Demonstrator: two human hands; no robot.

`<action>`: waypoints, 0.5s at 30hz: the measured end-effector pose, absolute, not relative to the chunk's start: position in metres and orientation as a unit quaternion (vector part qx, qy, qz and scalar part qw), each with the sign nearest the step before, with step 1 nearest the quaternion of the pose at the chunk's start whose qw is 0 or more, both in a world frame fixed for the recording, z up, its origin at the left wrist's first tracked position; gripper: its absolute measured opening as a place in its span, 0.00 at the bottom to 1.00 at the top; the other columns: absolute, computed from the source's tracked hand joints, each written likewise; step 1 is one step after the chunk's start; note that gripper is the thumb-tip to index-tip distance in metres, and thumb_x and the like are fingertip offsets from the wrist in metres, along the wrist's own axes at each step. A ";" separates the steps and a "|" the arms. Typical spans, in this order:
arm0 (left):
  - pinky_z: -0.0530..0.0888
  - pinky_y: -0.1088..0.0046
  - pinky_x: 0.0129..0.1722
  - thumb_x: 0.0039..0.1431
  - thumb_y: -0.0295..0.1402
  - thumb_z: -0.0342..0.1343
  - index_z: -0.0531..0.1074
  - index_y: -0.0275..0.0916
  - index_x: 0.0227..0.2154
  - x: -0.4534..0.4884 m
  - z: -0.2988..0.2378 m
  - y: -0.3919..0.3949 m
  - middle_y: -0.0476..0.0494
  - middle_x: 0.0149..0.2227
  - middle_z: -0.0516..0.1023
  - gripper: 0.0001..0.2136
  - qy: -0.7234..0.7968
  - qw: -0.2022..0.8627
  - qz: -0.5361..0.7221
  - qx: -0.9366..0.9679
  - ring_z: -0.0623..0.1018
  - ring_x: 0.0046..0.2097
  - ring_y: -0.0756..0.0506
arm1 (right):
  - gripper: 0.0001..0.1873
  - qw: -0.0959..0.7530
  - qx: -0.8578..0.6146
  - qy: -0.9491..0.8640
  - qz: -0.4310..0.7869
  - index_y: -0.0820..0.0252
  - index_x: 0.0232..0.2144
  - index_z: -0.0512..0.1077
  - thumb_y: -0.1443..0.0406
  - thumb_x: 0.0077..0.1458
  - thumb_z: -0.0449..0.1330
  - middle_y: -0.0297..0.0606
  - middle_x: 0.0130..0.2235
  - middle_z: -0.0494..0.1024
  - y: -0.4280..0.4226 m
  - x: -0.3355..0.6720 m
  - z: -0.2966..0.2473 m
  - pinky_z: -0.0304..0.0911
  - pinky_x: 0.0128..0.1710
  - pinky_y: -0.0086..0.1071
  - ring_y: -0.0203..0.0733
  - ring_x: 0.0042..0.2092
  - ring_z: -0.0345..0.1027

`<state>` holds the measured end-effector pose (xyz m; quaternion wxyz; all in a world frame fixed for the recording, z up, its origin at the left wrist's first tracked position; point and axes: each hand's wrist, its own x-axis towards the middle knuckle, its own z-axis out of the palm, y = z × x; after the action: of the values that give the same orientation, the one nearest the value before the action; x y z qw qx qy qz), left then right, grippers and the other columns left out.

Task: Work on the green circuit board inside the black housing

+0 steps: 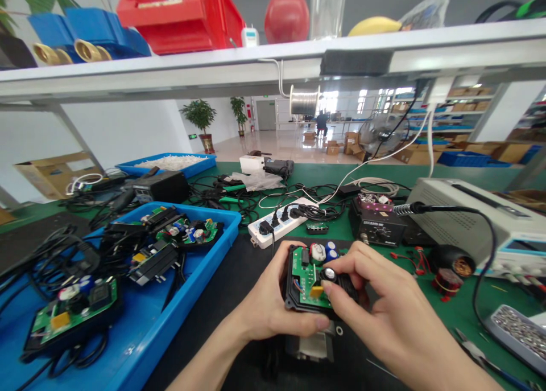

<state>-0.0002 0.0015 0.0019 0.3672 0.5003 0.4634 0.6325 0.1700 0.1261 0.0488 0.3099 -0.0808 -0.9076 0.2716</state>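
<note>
My left hand (262,305) is wrapped round the black housing (290,301) of a small electronic unit, just above the dark mat. A green circuit board (306,301) sits inside it, with blue capacitors (331,248) and a yellow block component (316,292). Thumb and index finger of my right hand (384,300) close on a round, silver-topped capacitor (330,274) at the board's right side. My other right fingers curl behind it, partly hidden. Below the housing shows a metal block (310,346), its link to the unit hidden by my left hand.
At left, a blue tray (187,288) holds several similar units and cables. Ahead lie a white power strip (281,223) and tangled cords. A soldering iron (409,209) rests by its control box (377,226) at right, near pliers (473,348) and a screw tray (520,337). A shelf (239,66) crosses overhead.
</note>
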 end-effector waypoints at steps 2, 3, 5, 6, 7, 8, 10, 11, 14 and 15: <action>0.76 0.62 0.52 0.43 0.35 0.78 0.64 0.42 0.56 0.000 0.002 0.002 0.42 0.52 0.75 0.39 0.463 0.368 0.633 0.499 0.78 0.50 0.39 | 0.04 0.310 -0.082 -0.907 0.272 0.53 0.38 0.72 0.66 0.67 0.58 0.30 0.33 0.67 0.126 0.169 0.048 0.60 0.30 0.32 0.36 0.32 0.65; 0.76 0.62 0.52 0.43 0.34 0.78 0.64 0.42 0.56 0.000 0.002 0.002 0.42 0.52 0.75 0.38 0.461 0.369 0.635 0.498 0.78 0.50 0.39 | 0.04 0.310 -0.083 -0.907 0.272 0.53 0.38 0.72 0.66 0.67 0.58 0.30 0.32 0.67 0.126 0.169 0.048 0.60 0.30 0.32 0.36 0.31 0.65; 0.76 0.63 0.51 0.43 0.34 0.78 0.64 0.42 0.56 0.001 0.003 0.002 0.42 0.52 0.75 0.38 0.456 0.373 0.638 0.495 0.78 0.49 0.40 | 0.04 0.311 -0.083 -0.907 0.271 0.53 0.38 0.72 0.66 0.67 0.58 0.30 0.33 0.67 0.127 0.169 0.048 0.60 0.31 0.32 0.36 0.32 0.65; 0.76 0.64 0.51 0.43 0.33 0.78 0.64 0.42 0.56 0.001 0.003 0.002 0.43 0.52 0.75 0.38 0.455 0.374 0.640 0.493 0.78 0.49 0.41 | 0.04 0.311 -0.083 -0.907 0.271 0.53 0.38 0.72 0.66 0.67 0.58 0.30 0.33 0.67 0.127 0.168 0.047 0.60 0.31 0.32 0.36 0.32 0.64; 0.75 0.64 0.51 0.43 0.32 0.78 0.65 0.42 0.55 0.001 0.003 0.002 0.43 0.52 0.75 0.38 0.453 0.374 0.642 0.492 0.78 0.49 0.41 | 0.04 0.312 -0.084 -0.906 0.272 0.53 0.38 0.72 0.66 0.67 0.58 0.30 0.33 0.66 0.127 0.168 0.047 0.60 0.31 0.32 0.36 0.32 0.64; 0.75 0.64 0.50 0.42 0.32 0.78 0.65 0.42 0.55 0.001 0.003 0.002 0.43 0.52 0.75 0.38 0.452 0.374 0.643 0.491 0.78 0.49 0.41 | 0.04 0.312 -0.084 -0.906 0.273 0.53 0.38 0.72 0.66 0.67 0.58 0.30 0.33 0.66 0.127 0.168 0.047 0.60 0.31 0.32 0.36 0.32 0.64; 0.75 0.65 0.51 0.43 0.32 0.77 0.64 0.42 0.56 0.002 0.003 0.001 0.42 0.54 0.75 0.38 0.452 0.376 0.643 0.491 0.78 0.49 0.41 | 0.04 0.309 -0.085 -0.907 0.274 0.53 0.38 0.72 0.67 0.66 0.58 0.30 0.33 0.66 0.127 0.168 0.047 0.60 0.31 0.32 0.36 0.32 0.64; 0.75 0.65 0.51 0.43 0.32 0.77 0.64 0.42 0.56 0.002 0.003 0.001 0.41 0.55 0.75 0.38 0.452 0.377 0.642 0.492 0.78 0.50 0.41 | 0.04 0.308 -0.084 -0.907 0.274 0.53 0.37 0.72 0.67 0.66 0.58 0.30 0.32 0.66 0.126 0.169 0.048 0.60 0.31 0.32 0.36 0.32 0.64; 0.75 0.64 0.53 0.44 0.33 0.77 0.64 0.42 0.57 0.001 0.002 0.001 0.40 0.57 0.75 0.38 0.452 0.378 0.638 0.496 0.78 0.51 0.41 | 0.04 0.308 -0.086 -0.907 0.275 0.53 0.37 0.72 0.67 0.66 0.58 0.30 0.32 0.67 0.126 0.169 0.049 0.60 0.31 0.32 0.36 0.31 0.64; 0.75 0.63 0.53 0.44 0.33 0.77 0.63 0.42 0.57 0.001 0.002 0.001 0.40 0.57 0.75 0.38 0.453 0.377 0.637 0.497 0.78 0.51 0.40 | 0.04 0.309 -0.087 -0.906 0.275 0.53 0.37 0.72 0.67 0.66 0.58 0.30 0.32 0.67 0.126 0.169 0.049 0.60 0.31 0.32 0.36 0.31 0.64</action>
<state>0.0012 0.0015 0.0019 0.3774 0.4966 0.4527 0.6372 0.1691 0.1261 0.0490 0.3086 -0.0870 -0.9064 0.2750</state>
